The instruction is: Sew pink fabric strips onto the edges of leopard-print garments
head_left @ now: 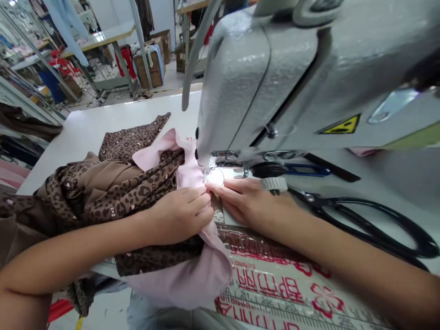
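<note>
White table (103, 123) runs away from us toward a workshop floor, where more benches and brown boxes (151, 66) stand at the far left. On the right a grey sewing machine (275, 68) fills the upper half of our view, with a yellow warning sticker (340, 124) on its side.

Our left hand (182, 213) lies curled on the cloth just left of the needle. Its fingers are bent and drawn close together, gripping a fold of the pink cloth (192, 275). Our right hand (247, 201) lies flat on the machine bed just beside it, fingers straight and narrow, their tips touching the pink edge under the machine's head. The two hands almost meet at the fingertips. We cannot make out the needle itself in the glare of the lamp.

The pink cloth runs from the needle down over the near table edge, and another part of it shows beyond our left hand. Leopard cloth (130, 188) is bunched against it on the left, heaped across the table and under our left forearm.

Right of our right wrist lie black scissors (378, 220), and blue snips (302, 169) lie farther back under the machine. A sheet with red print (275, 275) covers the near bed below our right forearm.
</note>
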### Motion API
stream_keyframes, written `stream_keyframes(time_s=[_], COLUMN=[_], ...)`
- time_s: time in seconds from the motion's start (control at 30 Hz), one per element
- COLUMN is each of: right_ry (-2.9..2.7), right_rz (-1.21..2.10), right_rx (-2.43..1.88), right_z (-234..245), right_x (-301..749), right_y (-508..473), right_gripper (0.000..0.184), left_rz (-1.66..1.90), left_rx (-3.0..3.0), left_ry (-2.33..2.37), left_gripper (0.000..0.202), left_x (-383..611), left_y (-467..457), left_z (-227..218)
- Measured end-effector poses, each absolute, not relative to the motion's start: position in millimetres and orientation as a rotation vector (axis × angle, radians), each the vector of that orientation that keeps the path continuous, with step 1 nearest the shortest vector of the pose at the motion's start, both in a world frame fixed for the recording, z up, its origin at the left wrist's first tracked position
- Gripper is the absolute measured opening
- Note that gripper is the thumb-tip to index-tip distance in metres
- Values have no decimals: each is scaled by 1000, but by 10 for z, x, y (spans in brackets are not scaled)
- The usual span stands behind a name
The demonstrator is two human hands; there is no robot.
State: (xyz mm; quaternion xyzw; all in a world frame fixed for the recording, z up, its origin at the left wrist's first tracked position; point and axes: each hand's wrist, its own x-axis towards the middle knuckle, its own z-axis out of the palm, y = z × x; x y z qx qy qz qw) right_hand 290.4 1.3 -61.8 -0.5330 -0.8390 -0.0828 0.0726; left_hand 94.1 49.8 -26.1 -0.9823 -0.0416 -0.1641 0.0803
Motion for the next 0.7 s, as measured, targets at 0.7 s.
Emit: stream_keyframes(time_s=[0.7], right_ry=[-2524], right_rz=[-294], right_rx=[-1636], right_z=[-508], right_x=[2910], right_y=[25], right_gripper=[36], left_rz=[-529], left_rx=[-3146], left_ry=[-101], left_gripper=[26], left_x=[789], left_y=[429], left_z=[-326])
